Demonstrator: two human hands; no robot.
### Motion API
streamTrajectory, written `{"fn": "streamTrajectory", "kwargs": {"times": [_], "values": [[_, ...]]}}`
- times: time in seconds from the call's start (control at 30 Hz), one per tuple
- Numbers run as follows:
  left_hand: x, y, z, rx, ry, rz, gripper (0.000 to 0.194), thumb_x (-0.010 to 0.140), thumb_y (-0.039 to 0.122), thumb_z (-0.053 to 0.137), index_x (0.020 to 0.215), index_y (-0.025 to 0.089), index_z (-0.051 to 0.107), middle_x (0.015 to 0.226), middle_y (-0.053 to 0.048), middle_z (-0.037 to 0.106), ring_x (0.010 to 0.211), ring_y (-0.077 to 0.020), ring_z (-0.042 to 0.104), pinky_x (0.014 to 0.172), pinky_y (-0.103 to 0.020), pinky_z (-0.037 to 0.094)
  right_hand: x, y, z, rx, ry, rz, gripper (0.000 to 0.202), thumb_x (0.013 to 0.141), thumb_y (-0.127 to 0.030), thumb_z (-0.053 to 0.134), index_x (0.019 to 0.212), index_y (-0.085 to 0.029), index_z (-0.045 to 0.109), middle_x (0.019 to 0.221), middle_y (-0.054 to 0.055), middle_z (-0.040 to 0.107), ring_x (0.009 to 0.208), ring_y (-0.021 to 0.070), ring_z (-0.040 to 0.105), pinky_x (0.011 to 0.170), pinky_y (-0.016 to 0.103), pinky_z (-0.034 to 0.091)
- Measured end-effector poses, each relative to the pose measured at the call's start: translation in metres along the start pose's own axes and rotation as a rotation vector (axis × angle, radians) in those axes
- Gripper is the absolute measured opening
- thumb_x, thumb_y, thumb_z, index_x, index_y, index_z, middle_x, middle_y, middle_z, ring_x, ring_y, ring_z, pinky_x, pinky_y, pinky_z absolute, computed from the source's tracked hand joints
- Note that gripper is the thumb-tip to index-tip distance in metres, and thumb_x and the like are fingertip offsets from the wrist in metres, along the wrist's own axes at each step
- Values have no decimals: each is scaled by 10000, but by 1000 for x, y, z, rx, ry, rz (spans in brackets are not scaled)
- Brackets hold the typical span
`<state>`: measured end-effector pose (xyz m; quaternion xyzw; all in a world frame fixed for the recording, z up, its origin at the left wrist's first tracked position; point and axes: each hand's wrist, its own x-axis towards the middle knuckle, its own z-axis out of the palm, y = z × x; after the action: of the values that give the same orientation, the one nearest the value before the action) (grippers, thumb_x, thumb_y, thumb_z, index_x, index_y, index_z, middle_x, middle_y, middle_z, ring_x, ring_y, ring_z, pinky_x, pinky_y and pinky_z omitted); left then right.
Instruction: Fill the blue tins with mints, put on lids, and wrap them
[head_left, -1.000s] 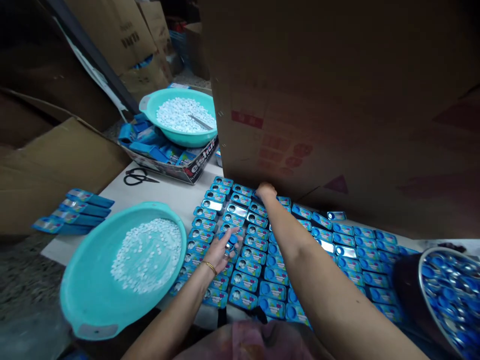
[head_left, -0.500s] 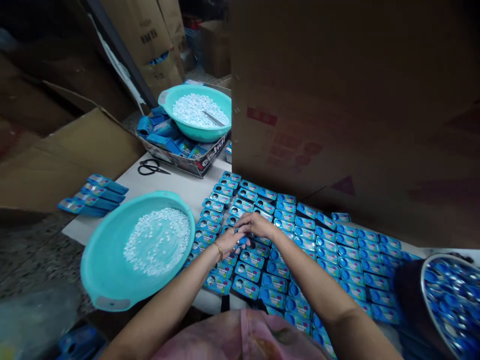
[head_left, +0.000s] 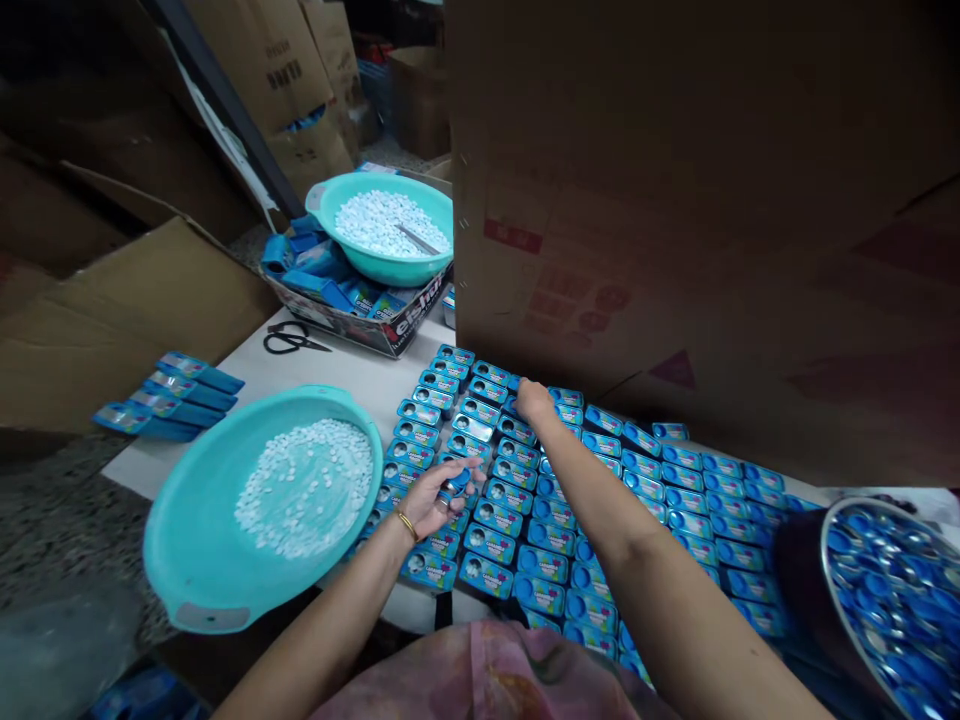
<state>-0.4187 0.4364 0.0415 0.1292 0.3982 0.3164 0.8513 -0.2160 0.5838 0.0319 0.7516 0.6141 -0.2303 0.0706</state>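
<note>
Rows of tins (head_left: 544,564) on the bench (head_left: 379,385)
Left hand (head_left: 433,497)'s curled round blue caps (head_left: 457,484), right hand (head_left: 534,401)'s at the back row, can't tell its grip.

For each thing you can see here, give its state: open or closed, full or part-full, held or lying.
Near basin: part-filled with white pellets
Far basin: fuller of pellets, a utensil in it
Scissors: lying, blades seemingly closed
Tins at left: holes open
Tins at right: mostly blue-capped
Dark bucket: open, full of caps
Left hand: holding loose blue caps
Right hand: at the far tins, grip unclear
</note>
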Motion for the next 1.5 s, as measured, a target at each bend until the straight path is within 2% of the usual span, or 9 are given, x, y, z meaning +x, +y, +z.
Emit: {"fn": "streamTrajectory", "kwargs": {"times": [0.2,0.33,0.47,0.6,0.73,0.9,1.1,1.3,1.5], "values": [[3,-1,1,35,35,110,338,731,237,565,1053,137,544,823,-79,589,611,-87,518,395,-142,317,16,-11,-3,-54,-89,60,426,589,-241,711,988,-150,590,983,141,613,936,250,572,732,297,440],[2,-5,2,152,93,166,306,737,314,562,1000,163,526,810,-66,597,601,-97,523,391,-151,321,-5,-8,-5,-56,-41,40,439,644,-267,679,1052,-169,551,1009,131,604,961,244,557,753,305,428],[7,-16,1,272,213,192,287,711,400,576,874,173,510,747,-46,597,557,-102,519,359,-155,300,-61,-7,18,227,98,-293,299,776,-343,535,1050,-225,553,973,67,615,908,191,569,758,292,427],[16,-28,9,276,283,144,353,663,433,619,875,165,529,714,-34,579,513,-91,517,337,-155,281,-112,-7,50,566,-149,-625,178,724,-341,590,860,-239,641,839,5,633,745,158,593,655,248,455],[18,-36,15,130,263,114,379,699,489,559,897,166,541,711,-37,577,502,-91,526,331,-160,288,-120,6,55,626,-228,-506,54,710,-251,590,736,-237,634,671,-17,615,604,135,584,573,242,457],[9,-23,2,-191,163,5,236,744,349,566,852,141,535,872,-92,607,595,-78,552,387,-135,352,-80,23,30,460,24,-238,131,727,-230,547,847,-194,586,795,21,626,750,146,584,645,245,438],[-3,-12,-9,-360,140,-5,129,761,214,525,864,140,539,906,-95,597,728,-130,588,477,-173,435,-29,-4,16,10,-50,-6,307,622,-252,669,906,-155,606,949,133,621,884,252,583,673,292,434],[-7,-11,-4,-256,107,77,225,726,215,578,943,179,533,914,-73,597,690,-115,578,417,-150,362,-14,-17,14,-37,-110,28,378,535,-223,737,886,-134,627,930,161,627,899,290,580,707,329,438],[-12,-14,-1,-40,86,117,280,707,216,609,973,178,530,942,-88,602,649,-102,565,408,-149,335,-72,-4,23,170,81,-222,243,762,-299,550,981,-202,593,973,87,612,945,205,553,783,306,417]]}}
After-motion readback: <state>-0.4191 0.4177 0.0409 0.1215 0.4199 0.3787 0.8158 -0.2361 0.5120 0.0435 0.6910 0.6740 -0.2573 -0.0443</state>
